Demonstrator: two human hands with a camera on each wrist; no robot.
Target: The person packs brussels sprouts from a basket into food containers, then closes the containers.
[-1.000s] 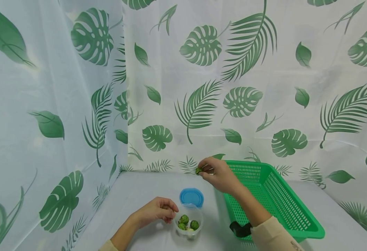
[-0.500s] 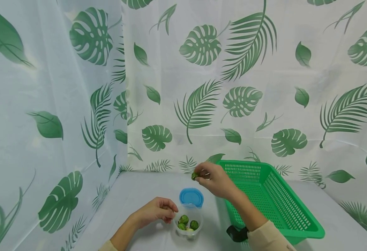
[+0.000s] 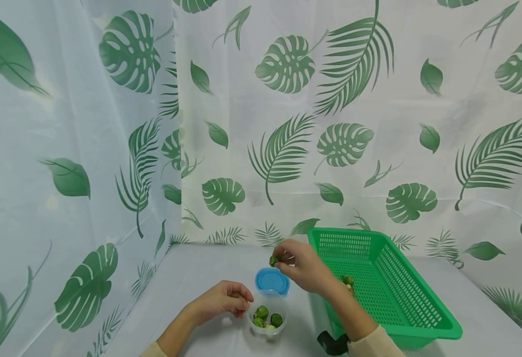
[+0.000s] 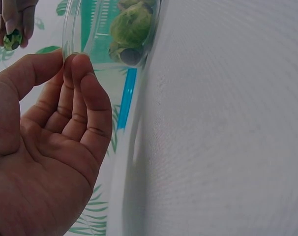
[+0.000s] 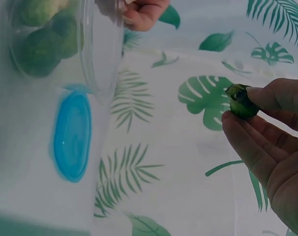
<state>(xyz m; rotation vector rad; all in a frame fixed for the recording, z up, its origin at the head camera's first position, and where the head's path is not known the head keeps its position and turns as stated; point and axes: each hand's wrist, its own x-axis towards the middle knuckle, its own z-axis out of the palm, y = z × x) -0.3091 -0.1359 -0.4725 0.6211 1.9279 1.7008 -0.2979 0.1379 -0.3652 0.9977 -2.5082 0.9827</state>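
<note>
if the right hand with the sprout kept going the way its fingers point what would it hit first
The right hand pinches a small green sprout, fingers pointing left and slightly down. Likely first in line is the round blue plastic lid just below, then the clear plastic tub; depth is unclear.

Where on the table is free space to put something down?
Bare table lies left of the blue lid, toward the curtain corner. It is crowded around the clear container, between the left hand and green basket.

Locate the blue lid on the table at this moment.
In the head view the blue lid lies flat just behind the clear container of sprouts, left of the green basket, below the right hand.
</note>
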